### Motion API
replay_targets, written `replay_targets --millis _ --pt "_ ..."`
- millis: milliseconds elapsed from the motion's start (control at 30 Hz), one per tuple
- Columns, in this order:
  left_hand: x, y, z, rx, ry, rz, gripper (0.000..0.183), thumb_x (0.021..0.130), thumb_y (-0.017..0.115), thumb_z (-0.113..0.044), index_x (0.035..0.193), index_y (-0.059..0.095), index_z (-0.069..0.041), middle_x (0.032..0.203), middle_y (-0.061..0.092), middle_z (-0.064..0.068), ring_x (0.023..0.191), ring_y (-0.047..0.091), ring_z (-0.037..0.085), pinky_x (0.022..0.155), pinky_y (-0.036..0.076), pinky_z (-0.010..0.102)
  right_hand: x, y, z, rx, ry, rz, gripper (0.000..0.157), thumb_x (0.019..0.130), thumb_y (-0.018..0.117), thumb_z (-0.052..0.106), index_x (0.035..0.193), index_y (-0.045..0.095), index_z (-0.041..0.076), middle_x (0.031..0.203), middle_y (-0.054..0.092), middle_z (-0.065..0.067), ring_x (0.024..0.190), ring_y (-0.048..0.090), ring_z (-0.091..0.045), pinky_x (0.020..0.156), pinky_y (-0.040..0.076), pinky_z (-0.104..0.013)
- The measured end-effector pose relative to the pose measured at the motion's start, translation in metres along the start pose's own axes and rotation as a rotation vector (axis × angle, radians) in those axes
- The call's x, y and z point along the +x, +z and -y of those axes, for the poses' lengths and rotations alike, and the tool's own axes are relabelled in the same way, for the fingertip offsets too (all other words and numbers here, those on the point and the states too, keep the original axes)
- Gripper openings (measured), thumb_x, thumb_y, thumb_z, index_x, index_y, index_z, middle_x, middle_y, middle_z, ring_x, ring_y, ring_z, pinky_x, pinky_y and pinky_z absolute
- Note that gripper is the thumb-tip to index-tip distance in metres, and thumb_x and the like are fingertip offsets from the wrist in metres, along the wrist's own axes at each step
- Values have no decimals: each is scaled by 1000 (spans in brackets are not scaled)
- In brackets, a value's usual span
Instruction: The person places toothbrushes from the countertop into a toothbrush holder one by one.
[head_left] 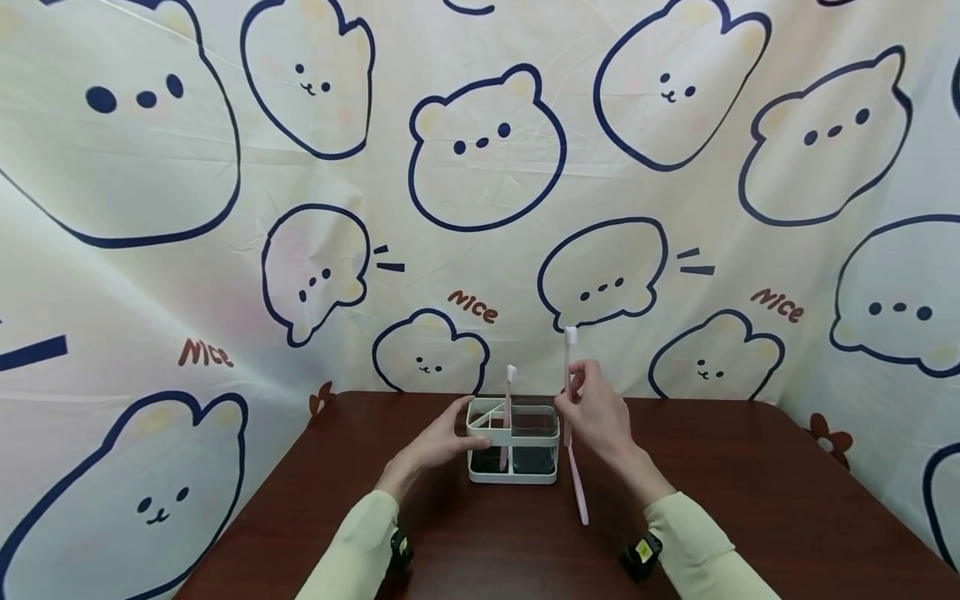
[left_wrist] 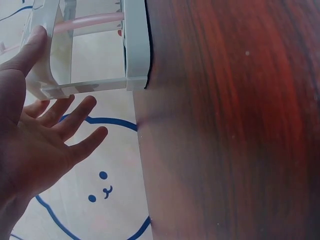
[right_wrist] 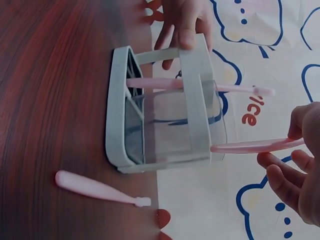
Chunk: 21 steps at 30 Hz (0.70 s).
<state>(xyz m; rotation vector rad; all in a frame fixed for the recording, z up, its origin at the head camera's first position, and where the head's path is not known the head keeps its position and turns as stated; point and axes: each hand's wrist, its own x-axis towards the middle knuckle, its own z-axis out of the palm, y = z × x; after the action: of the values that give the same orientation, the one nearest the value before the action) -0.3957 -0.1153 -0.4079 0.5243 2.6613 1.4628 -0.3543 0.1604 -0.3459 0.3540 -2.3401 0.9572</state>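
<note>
A pale grey-green toothbrush holder (head_left: 525, 440) stands on the table, with a clear cup (right_wrist: 167, 125) in its right part. One pink toothbrush (head_left: 507, 400) stands upright in the holder's left part, bristles up. My left hand (head_left: 438, 437) grips the holder's upper left corner, thumb on the front band and fingers behind. With thumb and fingertips, my right hand (head_left: 600, 412) pinches a second pink toothbrush (right_wrist: 250, 146), head up, beside the holder's right side. In the right wrist view its handle end is right at the upper band.
A third pink toothbrush (right_wrist: 95, 186) lies on the brown table (head_left: 697, 492) to the right of the holder. Behind the table hangs a cream curtain (head_left: 480, 275) with bear drawings, close to the table's back edge.
</note>
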Motion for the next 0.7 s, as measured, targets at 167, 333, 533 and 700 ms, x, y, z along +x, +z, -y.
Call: replay_targets --millis 167,333,533,700 --pt "1 -1 -1 13 -12 -5 96 81 78 -49 156 27 -17 154 40 14 135 44 31 112 34 61 4 3 7 20 -21 -15 39 85 69 14 118 47 10 97 62 -7 69 63 -17 50 47 -26" --pt "0 -1 -3 8 -12 -2 96 81 78 -49 156 27 -16 153 41 14 134 45 31 112 36 60 7 6 14 36 -36 -11 38 85 69 13 117 49 10 92 64 -7 70 65 -17 50 48 -27" --pt "-1 -1 -3 4 0 2 95 82 78 -47 155 27 -15 151 44 14 132 47 31 111 38 59 9 11 23 82 -16 12 36 87 67 11 117 48 11 94 63 -6 64 63 -14 48 48 -28" --pt "-1 0 -3 -4 9 7 95 83 78 -46 155 26 -14 149 45 14 131 49 30 110 40 56 10 15 31 153 -6 24 35 90 65 11 119 47 11 96 63 -7 65 65 -17 48 50 -29"
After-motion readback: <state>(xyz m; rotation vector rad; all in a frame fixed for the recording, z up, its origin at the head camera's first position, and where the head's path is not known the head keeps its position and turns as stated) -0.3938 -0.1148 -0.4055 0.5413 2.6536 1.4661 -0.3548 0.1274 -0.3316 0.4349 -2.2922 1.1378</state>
